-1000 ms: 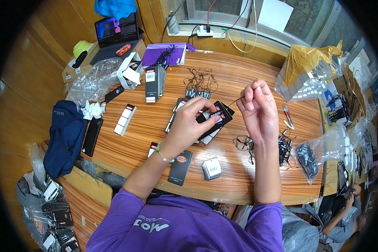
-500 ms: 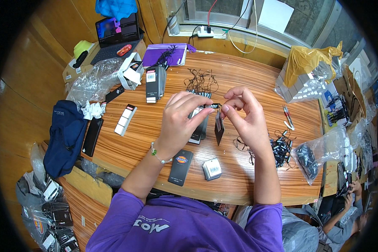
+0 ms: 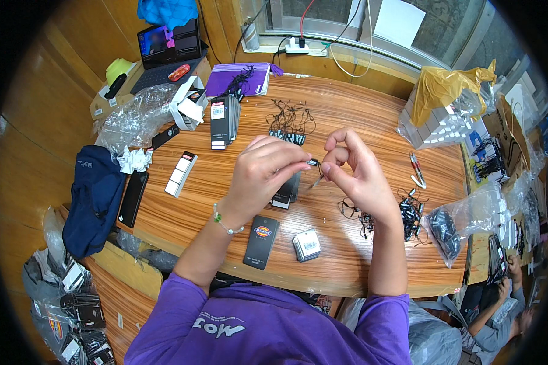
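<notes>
My left hand (image 3: pixel 259 173) pinches a small black plastic string seal (image 3: pixel 312 162) between thumb and fingers. Close beside it, my right hand (image 3: pixel 360 179) has thumb and index finger closed at the thin black cord of the seal. A small tag (image 3: pixel 316 182) hangs between the hands, seen nearly edge-on. Under my left fingers lies a stack of black hang tags (image 3: pixel 283 199), partly covered. Nearer to me are a single black hang tag (image 3: pixel 262 242) and a small stack of white label tags (image 3: pixel 307 245). Behind the hands, several corded seals (image 3: pixel 291 125) lie in a row.
A heap of corded seals (image 3: pixel 411 213), red-handled nippers (image 3: pixel 416 169) and a clear plastic bag (image 3: pixel 460 222) lie to the right. Further left are tall stacked tags (image 3: pixel 221 125), a white label strip (image 3: pixel 181 174) and a navy pouch (image 3: pixel 94 201). A co-worker's hands (image 3: pixel 509 281) show far right.
The small tag between my hands has turned from showing its dark face to nearly edge-on. Both hands have shifted slightly, and the seal sits a little lower.
</notes>
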Available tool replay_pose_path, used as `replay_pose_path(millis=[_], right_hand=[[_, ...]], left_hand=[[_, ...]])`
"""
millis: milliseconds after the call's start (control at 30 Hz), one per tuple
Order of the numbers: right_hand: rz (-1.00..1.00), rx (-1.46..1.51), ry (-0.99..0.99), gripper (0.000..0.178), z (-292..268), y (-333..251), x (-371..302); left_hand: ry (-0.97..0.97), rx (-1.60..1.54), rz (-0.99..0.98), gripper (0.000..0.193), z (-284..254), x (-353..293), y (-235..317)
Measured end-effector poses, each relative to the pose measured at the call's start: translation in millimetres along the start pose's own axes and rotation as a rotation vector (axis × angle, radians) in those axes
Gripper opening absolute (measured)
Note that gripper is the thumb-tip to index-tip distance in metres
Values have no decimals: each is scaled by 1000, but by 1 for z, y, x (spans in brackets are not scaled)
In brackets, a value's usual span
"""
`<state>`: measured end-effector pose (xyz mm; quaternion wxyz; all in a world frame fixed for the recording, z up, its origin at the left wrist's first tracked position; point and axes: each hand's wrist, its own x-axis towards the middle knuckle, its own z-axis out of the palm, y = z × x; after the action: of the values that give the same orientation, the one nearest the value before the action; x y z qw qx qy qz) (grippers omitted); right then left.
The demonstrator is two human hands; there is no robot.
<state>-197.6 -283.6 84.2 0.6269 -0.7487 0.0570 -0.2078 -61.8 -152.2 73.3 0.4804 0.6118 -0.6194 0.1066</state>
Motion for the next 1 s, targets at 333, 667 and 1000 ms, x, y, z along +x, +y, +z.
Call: replay_pose_path(millis=[333,667,1000], right_hand=[[36,22,-58,22,0,-2,-1],[64,318,-96,19,9,-1,3],[-111,378,-23,16,15,10,8]], left_hand=[[-76,-101,21,11,-4,2,1],[13,-392,-167,8,-3,-8,-3],[241,-822,-483,12,10,-14,8]])
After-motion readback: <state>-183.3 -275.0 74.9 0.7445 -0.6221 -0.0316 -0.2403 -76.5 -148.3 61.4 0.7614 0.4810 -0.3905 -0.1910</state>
